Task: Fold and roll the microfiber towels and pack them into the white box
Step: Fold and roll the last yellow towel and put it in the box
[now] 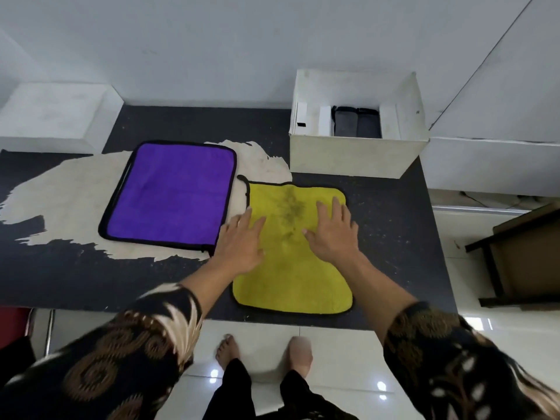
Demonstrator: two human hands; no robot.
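Flat yellow microfiber towel (291, 268) with black trim, lying just in front of the open white box (348, 159). The left hand (242, 241) and right hand (333, 234) rest on it, fingers spread. Likely risk: uneven pressure bunches the cloth, skewing the fold and loosening the roll.

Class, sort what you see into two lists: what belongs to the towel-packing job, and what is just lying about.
Job: yellow towel, purple towel, white box, rolled grey towels inside it.
Lying about: brown wooden frame, white block.
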